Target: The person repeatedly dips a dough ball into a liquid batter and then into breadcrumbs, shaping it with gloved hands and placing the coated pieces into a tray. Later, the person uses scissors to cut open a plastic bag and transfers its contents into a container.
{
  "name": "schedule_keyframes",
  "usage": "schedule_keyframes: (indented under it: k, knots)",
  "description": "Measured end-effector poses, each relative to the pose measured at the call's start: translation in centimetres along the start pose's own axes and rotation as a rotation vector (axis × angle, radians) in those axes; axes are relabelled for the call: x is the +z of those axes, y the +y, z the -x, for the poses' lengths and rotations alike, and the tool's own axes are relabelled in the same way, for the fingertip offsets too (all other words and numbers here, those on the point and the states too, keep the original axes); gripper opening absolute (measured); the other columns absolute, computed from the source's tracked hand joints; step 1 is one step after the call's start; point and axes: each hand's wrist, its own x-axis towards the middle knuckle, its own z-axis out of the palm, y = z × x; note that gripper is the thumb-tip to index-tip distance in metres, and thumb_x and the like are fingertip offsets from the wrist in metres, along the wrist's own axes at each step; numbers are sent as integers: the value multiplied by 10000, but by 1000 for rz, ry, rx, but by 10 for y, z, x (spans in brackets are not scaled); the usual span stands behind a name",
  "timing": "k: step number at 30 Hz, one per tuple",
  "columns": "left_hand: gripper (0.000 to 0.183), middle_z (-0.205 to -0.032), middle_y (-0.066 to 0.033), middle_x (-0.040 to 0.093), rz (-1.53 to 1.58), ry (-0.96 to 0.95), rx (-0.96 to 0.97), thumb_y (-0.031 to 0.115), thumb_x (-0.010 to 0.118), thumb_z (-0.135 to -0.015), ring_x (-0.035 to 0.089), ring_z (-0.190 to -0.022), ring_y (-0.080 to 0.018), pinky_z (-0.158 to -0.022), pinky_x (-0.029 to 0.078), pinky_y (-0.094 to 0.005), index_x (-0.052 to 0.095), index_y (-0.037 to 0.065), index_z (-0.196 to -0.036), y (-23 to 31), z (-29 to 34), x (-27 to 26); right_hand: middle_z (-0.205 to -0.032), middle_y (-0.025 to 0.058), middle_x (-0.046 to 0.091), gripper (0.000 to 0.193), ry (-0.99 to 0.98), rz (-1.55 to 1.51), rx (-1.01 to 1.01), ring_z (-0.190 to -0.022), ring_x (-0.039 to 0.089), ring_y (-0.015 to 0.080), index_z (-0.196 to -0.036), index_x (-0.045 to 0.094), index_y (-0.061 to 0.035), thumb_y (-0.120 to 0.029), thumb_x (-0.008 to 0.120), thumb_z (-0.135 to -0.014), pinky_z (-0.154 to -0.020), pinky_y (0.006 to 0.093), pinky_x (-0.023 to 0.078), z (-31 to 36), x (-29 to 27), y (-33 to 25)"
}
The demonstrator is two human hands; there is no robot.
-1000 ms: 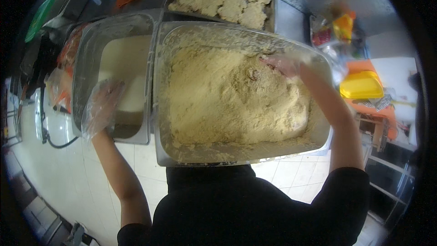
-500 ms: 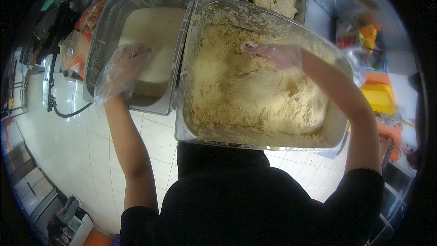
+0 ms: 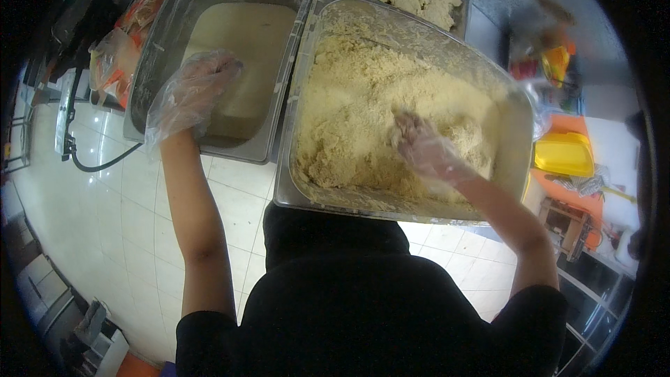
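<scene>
Right hand [image 3: 427,152], swept down to five o'clock in flour [image 3: 356,101], apparently mixing; left hand [image 3: 197,84], eight o'clock over liquid pan [image 3: 251,153]; grips, I can't tell.

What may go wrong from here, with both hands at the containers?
The loose plastic glove on the left hand might dip into the pale mixture below. Because the left tub stands close beside the right tub, yellowish crumbs around the right hand might scatter across.
</scene>
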Motion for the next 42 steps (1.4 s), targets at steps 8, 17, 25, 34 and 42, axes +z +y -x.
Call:
schedule_keyframes:
  k: [8,17,25,34,42]
  knots:
    - [413,-1199,-149,674,-76,9,36,456,597,-934,628,-1110,-341,-952,484,-427,708,164,-1203,-1,1,3,-1644,193,224,746,-480,-1324,746,-1451,375,314,-1582,271,-86,-487,531,-1009,-1167,455,350,-2,-31,-34]
    - [389,-1128,-141,692,-27,25,48,469,582,-917,645,-1043,-339,-916,492,-438,716,180,-1140,-4,-2,6,-1620,238,189,854,-378,-1813,760,-1448,311,416,-1592,163,-48,-571,491,-1002,-1122,606,361,-4,-83,-73]
    - [398,-1149,-145,686,-15,-8,24,469,556,-926,646,-1056,-344,-922,492,-456,715,178,-1147,4,5,0,-1584,225,300,876,-269,-2377,1116,-1454,323,386,-1558,242,6,-642,410,-993,-1183,596,269,-13,-53,-66]
    - [406,-1174,-144,683,-36,-43,42,458,556,-931,633,-1112,-332,-968,482,-445,715,180,-1181,1,-4,1,-1538,131,447,894,-151,-2383,845,-1401,434,353,-1533,393,-145,-800,261,-940,-1139,592,341,-72,-48,-99]
    - [398,-1198,-128,681,-107,-11,-5,430,583,-925,633,-1134,-305,-992,474,-431,711,176,-1203,13,5,-2,-1566,152,407,951,-256,-2323,510,-1403,419,406,-1594,269,-163,-820,340,-910,-1165,631,287,-71,-49,-46]
